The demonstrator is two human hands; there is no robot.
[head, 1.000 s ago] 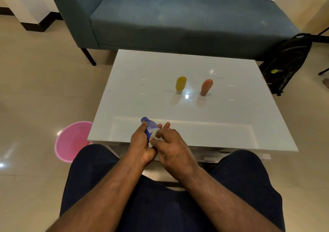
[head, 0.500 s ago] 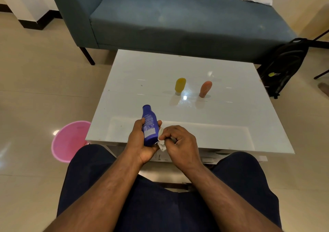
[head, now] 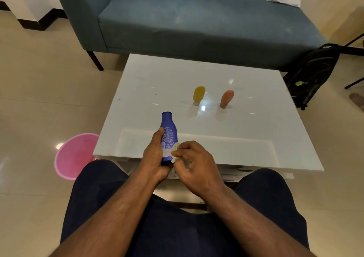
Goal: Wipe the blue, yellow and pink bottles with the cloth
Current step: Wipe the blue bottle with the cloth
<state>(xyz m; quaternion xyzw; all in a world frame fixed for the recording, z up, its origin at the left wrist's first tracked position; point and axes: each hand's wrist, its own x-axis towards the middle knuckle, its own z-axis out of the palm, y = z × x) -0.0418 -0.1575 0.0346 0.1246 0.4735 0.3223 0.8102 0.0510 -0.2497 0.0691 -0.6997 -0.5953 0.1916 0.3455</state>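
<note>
Blue bottle (head: 168, 136) upright in left hand (head: 155, 158), cloth (head: 175, 151) alongside.

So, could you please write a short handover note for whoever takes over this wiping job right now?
Left hand holds the blue bottle upright over the near edge of the table.
Right hand pinches the cloth against the bottle's lower side.
Yellow bottle and pink bottle stand side by side mid-table, untouched.
Done: none finished for certain; blue is mid-wipe.
Left: finish blue, then wipe yellow and pink.
</note>
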